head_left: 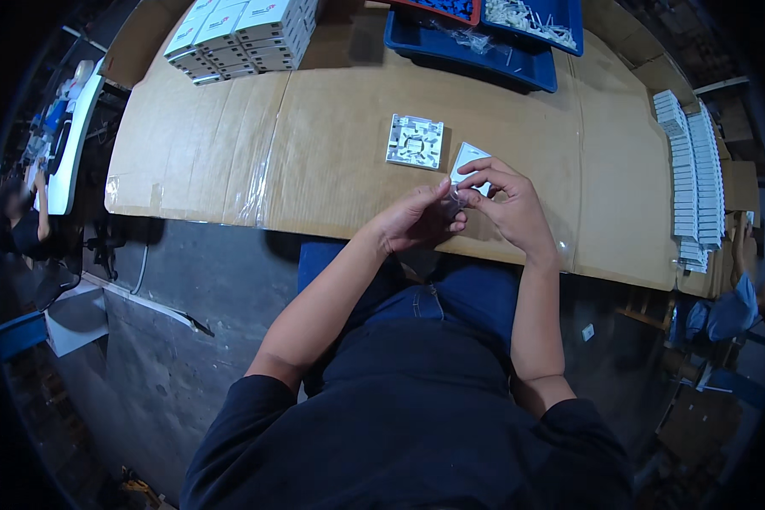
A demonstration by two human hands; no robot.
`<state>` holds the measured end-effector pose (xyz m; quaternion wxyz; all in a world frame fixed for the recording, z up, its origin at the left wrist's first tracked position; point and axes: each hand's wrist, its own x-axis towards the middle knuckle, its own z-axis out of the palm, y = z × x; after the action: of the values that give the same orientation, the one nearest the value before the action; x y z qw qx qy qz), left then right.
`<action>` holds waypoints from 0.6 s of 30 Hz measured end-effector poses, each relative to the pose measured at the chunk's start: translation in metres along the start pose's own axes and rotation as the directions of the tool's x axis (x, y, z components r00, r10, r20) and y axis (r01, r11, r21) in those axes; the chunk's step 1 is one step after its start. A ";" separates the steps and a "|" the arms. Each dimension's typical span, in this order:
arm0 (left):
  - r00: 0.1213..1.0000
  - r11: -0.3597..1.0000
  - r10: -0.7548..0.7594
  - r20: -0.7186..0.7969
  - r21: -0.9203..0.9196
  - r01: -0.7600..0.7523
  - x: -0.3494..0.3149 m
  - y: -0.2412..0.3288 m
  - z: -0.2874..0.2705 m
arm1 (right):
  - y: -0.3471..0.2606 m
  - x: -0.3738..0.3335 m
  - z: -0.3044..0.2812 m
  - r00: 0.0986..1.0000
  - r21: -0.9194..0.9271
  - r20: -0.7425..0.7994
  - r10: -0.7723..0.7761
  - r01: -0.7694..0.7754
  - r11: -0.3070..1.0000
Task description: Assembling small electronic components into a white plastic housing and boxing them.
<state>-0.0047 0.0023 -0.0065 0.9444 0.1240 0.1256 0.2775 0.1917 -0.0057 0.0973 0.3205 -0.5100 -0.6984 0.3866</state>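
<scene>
My two hands meet just above the near edge of the cardboard-covered table. Between the fingertips is a small, pale, see-through piece (pixel 456 196), perhaps thin plastic; its kind is too small to tell. My left hand (pixel 412 219) pinches it from the left, with thumb and fingers curled in. From the right, my right hand (pixel 516 206) grips it between thumb and forefinger, the other fingers bent. Partly hidden behind the right fingers lies a flat white plate (pixel 467 155). Further left and back rests a square white panel (pixel 415 141) with a moulded, ribbed face turned up.
White boxes (pixel 245 38) are stacked at the back left. Blue trays (pixel 484 64) at the back hold small blue and white parts, one in a red bin (pixel 438 7). Rows of white panels (pixel 695 183) stand at the right edge. Other people work at both sides.
</scene>
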 end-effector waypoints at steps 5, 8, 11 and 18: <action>1.000 0.999 -0.009 -0.002 0.040 0.009 -0.002 0.002 0.003 | 0.001 -0.001 0.002 0.989 0.120 0.118 0.085 -0.099 0.988; 1.000 0.998 0.021 0.005 0.059 -0.021 -0.002 0.000 -0.002 | 0.000 0.001 0.009 0.980 0.064 0.172 0.103 -0.116 0.991; 0.999 0.997 0.043 -0.004 0.065 -0.042 -0.002 -0.001 0.001 | -0.001 0.002 0.017 0.959 0.049 0.233 0.159 -0.175 0.983; 0.996 0.995 0.041 0.076 0.088 -0.048 -0.002 0.005 0.003 | -0.008 0.003 0.011 0.975 0.094 0.196 0.106 -0.127 0.988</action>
<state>-0.0077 0.0043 -0.0016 0.9354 0.1794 0.1002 0.2879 0.1780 -0.0067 0.0985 0.2553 -0.4931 -0.6733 0.4882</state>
